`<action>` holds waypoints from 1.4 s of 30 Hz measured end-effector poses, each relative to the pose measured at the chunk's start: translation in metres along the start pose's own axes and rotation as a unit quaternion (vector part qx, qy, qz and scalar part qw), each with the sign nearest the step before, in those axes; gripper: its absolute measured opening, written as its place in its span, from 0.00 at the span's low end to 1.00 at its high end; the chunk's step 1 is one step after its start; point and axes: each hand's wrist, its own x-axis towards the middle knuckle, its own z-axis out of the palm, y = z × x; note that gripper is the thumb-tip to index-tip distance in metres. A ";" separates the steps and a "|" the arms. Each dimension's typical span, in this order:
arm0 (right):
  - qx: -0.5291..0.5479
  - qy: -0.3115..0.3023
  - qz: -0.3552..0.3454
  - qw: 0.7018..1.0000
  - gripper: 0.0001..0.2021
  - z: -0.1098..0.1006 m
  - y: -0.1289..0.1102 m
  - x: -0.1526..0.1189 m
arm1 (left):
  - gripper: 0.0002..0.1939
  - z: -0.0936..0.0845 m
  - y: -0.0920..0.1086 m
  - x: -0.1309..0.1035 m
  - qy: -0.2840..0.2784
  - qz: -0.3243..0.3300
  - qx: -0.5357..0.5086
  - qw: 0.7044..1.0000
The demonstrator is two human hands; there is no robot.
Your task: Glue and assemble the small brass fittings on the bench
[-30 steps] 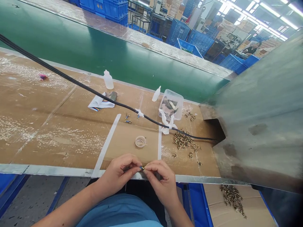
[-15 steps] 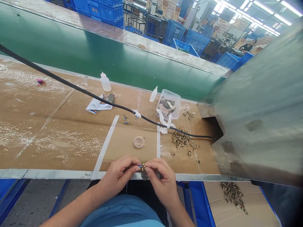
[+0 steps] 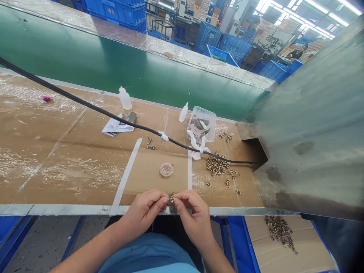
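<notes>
Between my fingertips, over the near edge of the bench, is a small brass-coloured metal part (image 3: 171, 198) with a bit of blue on it. My left hand (image 3: 148, 206) pinches its left side with thumb and forefinger. From the right, my right hand (image 3: 193, 210) pinches the same part. The fingertips hide much of its shape. Just beyond my hands stands a small round clear cup (image 3: 166, 170) with a thin stick in it, on a cardboard sheet (image 3: 148, 182) bordered by white tape. Behind it lie a few similar parts with blue pieces (image 3: 151, 143).
A heap of brass parts (image 3: 217, 165) lies to the right, by a grey metal housing (image 3: 307, 151). A black cable (image 3: 85, 103) crosses the bench. Farther back are a clear plastic box (image 3: 209, 131), two white bottles (image 3: 125, 98) and a folded cloth (image 3: 113, 127). More parts (image 3: 280, 231) lie lower right.
The small part has turned between my fingertips, and less of its blue shows. Both hands keep their pinch in nearly the same place. The view has shifted slightly.
</notes>
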 end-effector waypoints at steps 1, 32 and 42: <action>0.001 0.000 0.002 1.000 0.05 0.000 0.000 0.000 | 0.15 0.000 0.001 0.000 -0.002 -0.001 0.000 1.000; 0.006 0.049 0.065 0.997 0.08 -0.029 0.019 -0.008 | 0.16 -0.025 0.003 0.004 0.098 -0.010 0.086 0.991; -0.100 0.198 0.097 0.970 0.13 -0.097 0.051 -0.022 | 0.15 -0.094 -0.004 0.066 0.151 -0.136 0.326 0.923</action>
